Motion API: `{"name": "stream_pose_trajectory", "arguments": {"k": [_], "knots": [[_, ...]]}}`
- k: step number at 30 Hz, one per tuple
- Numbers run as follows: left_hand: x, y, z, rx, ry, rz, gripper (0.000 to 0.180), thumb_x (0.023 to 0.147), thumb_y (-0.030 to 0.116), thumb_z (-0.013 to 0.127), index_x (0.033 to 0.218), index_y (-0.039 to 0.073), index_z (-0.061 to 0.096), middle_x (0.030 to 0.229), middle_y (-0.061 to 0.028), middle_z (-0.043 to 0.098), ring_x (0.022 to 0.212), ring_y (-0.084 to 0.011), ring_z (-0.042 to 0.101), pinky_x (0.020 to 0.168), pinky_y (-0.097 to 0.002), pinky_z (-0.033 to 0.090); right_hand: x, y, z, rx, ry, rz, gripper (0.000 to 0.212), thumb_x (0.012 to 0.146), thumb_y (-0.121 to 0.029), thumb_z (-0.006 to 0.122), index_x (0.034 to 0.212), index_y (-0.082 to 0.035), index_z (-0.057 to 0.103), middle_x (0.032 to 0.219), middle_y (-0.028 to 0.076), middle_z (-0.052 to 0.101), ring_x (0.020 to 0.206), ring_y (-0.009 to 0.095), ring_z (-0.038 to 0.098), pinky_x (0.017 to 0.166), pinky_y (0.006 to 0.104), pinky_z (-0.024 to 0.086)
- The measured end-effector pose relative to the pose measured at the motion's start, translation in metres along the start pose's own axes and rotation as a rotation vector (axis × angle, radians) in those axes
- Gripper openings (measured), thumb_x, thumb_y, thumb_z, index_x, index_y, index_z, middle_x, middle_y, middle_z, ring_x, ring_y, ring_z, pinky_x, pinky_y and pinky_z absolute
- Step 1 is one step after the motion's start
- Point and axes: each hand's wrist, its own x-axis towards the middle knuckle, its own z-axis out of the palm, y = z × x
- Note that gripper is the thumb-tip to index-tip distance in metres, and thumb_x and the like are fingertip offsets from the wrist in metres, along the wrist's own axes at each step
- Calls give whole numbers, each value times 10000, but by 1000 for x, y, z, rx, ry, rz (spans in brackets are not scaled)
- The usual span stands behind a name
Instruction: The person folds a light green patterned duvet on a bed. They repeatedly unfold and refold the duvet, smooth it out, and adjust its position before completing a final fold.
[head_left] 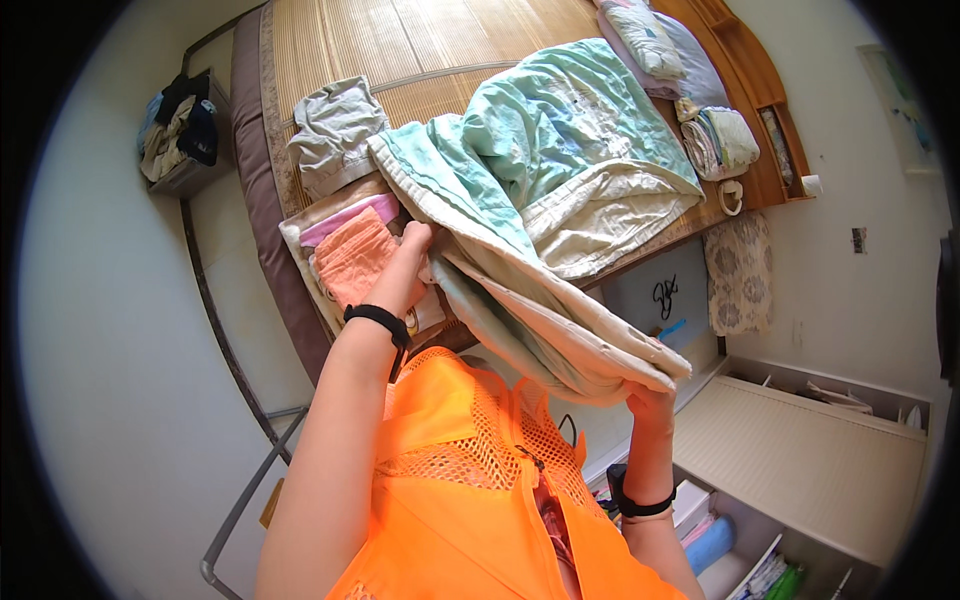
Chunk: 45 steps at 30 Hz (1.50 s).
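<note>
Mint-green, cream-backed quilt [545, 135] is in both hands: left hand [414, 238] closes on its left edge, fingertips hidden; right hand [650, 399] curls under its near corner. Left arm reaches forward, nearly straight; right forearm points forward. Quilt covers part of bed mat [410, 35], near portion hanging off. Peach cloth [352, 258] lies left of quilt.

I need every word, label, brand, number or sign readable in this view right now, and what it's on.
None can be read.
Turquoise quilt: printed pattern, too blurred to tell whether it includes lettering.
Packages in the lower-right drawer: any print is too small to read.
Picture on the right wall: no legible lettering.
</note>
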Motion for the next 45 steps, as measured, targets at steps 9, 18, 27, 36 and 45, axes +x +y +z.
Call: {"name": "stream_pose_trajectory", "arguments": {"k": [9, 18, 27, 36, 45], "knots": [[58, 28, -1, -116, 310, 223, 312, 841, 144, 643, 1080, -48, 588, 957, -122, 640, 809, -211, 607, 708, -382, 494, 8, -14, 6, -30, 45, 102, 348, 705, -26, 807, 1015, 42, 664, 900, 39, 674, 795, 86, 616, 691, 226, 501], [100, 36, -4, 605, 99, -151, 943, 729, 556, 729, 1443, 60, 363, 1477, -206, 361, 1370, -339, 321, 1066, -597, 272, 19, 2, 10, 2, -358, 89, 269, 815, -102, 728, 1020, 62, 668, 969, 117, 697, 833, 146, 627, 706, 282, 502], [82, 297, -65, 374, 145, 730, 318, 851, 201, 562, 1132, 60, 607, 1022, -90, 647, 896, -244, 635, 792, -376, 526, 91, 14, 86, -186, -598, 256, 390, 870, -120, 654, 1249, -48, 601, 1073, 79, 647, 966, 141, 569, 848, 268, 457], [-85, 346, -236, -83, -170, 662, 531, 979, 364, 366, 1388, 28, 419, 1384, -145, 491, 1231, -311, 514, 1046, -481, 424, 156, 117, 322, 329, -639, 324, 352, 748, 40, 646, 1092, -30, 674, 937, 4, 667, 892, 104, 589, 811, 269, 479], [-58, -8, -197, -74, -60, 481, 456, 839, -10, 610, 1287, 13, 525, 1221, -54, 597, 1058, -141, 572, 929, -289, 437, 146, 224, 355, -173, -240, 521, 277, 756, -176, 741, 990, -32, 710, 858, 72, 708, 776, 135, 652, 697, 331, 525]]}}
